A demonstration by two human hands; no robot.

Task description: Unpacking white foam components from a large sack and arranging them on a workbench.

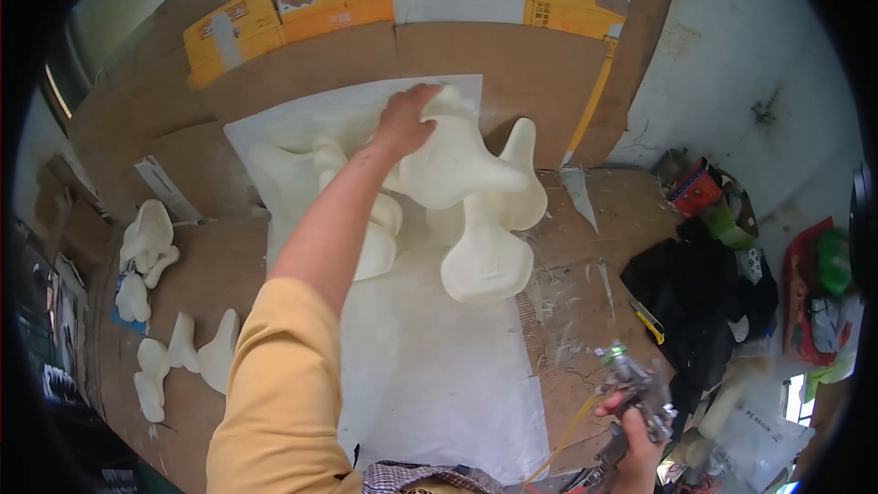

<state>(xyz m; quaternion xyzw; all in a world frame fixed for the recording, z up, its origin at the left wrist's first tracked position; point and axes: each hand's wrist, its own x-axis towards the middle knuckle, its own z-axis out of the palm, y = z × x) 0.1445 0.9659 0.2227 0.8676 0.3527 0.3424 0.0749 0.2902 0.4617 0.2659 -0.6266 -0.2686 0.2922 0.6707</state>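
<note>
My left hand (407,119) reaches to the far side of the white sheet (430,375), its thumb and fingers around the far end of a cream saddle-shaped foam piece (457,165). More cream foam pieces lie close by: one with a broad rounded end (487,265) just nearer to me, one with a raised nose (523,174) to its right, and others to the left, partly behind my forearm. Low on the right, my right hand (636,434) is wrapped around a metal spray gun (640,393). A thin yellow hose (572,430) runs down from near the gun.
Brown cardboard (512,64) with yellow carton pieces stands behind the sheet. Several more foam pieces (183,343) lie on the left cardboard. A yellow utility knife (648,321) lies by black cloth (690,284) at right. Clear plastic bags (754,439) sit at lower right.
</note>
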